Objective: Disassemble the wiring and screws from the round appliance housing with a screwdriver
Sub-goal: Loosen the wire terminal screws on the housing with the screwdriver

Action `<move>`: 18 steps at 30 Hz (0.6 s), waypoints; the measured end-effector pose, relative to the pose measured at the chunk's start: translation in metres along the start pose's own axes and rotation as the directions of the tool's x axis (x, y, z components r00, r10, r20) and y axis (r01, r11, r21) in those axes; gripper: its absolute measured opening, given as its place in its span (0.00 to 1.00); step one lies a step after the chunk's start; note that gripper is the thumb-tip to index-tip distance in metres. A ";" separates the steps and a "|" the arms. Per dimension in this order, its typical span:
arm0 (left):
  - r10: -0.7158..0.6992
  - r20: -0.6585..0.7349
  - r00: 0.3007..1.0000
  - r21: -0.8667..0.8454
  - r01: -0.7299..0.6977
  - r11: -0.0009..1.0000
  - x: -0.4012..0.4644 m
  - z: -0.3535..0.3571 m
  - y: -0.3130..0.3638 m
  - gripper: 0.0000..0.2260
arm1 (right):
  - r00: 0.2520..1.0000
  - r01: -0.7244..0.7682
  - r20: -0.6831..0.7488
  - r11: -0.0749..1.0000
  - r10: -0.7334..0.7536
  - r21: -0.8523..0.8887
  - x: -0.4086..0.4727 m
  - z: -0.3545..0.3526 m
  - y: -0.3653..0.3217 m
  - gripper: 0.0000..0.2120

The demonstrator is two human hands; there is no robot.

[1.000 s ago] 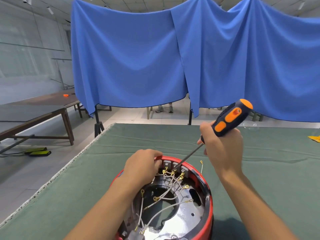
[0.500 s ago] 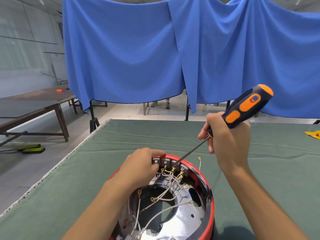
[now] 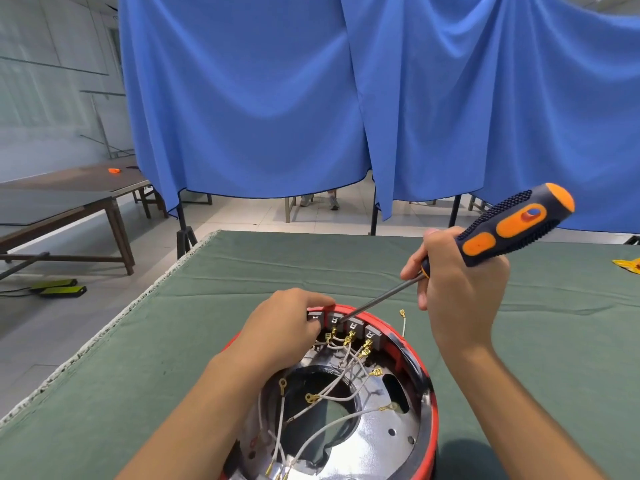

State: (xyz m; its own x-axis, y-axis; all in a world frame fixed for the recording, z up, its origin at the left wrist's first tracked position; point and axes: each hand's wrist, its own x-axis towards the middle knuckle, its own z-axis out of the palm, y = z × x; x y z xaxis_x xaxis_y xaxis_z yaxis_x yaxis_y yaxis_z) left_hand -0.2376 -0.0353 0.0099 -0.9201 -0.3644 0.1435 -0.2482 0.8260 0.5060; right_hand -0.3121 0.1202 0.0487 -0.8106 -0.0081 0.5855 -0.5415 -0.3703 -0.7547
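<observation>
The round red appliance housing (image 3: 427, 386) lies open side up on the green cloth, its shiny metal inside crossed by white wires (image 3: 332, 396) with brass terminals. My left hand (image 3: 280, 327) grips the far rim beside a row of grey terminal blocks (image 3: 349, 325). My right hand (image 3: 457, 289) holds a black and orange screwdriver (image 3: 509, 230) by the lower handle. Its shaft slants down to the left and the tip sits at the second grey block. One loose wire (image 3: 403, 322) sticks up past the rim on the right.
The table (image 3: 138, 375) under the green cloth ends at a frayed left edge. A yellow object (image 3: 628, 264) lies at the far right. Blue drapes (image 3: 311, 98) hang behind. A brown bench (image 3: 69, 199) and a green-black device (image 3: 59, 287) are on the floor side, left.
My right hand and the screwdriver handle have risen and swung to the right, so the shaft lies flatter. The tip stays at the terminal blocks. My left hand keeps its grip on the rim.
</observation>
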 end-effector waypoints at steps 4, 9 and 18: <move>0.004 0.000 1.000 0.005 -0.004 1.000 0.000 0.000 -0.001 0.20 | 0.999 0.035 -0.017 0.999 -0.036 -0.028 0.003 0.002 0.005 0.15; -0.003 0.001 1.000 0.013 0.003 1.000 0.001 0.001 -0.001 0.20 | 0.973 -0.105 -0.207 0.994 0.103 -0.001 0.016 0.000 0.022 0.15; -0.021 0.005 1.000 0.031 0.020 0.999 0.003 0.000 -0.001 0.20 | 0.938 -0.182 -0.296 0.983 0.182 0.028 0.039 0.002 0.040 0.11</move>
State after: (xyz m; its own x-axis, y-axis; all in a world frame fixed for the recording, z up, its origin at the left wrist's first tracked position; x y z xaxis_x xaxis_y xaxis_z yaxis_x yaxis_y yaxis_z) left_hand -0.2401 -0.0373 0.0100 -0.9164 -0.3791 0.1285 -0.2762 0.8313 0.4823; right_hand -0.3649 0.1029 0.0422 -0.9247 0.2000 0.3239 -0.3784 -0.3888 -0.8401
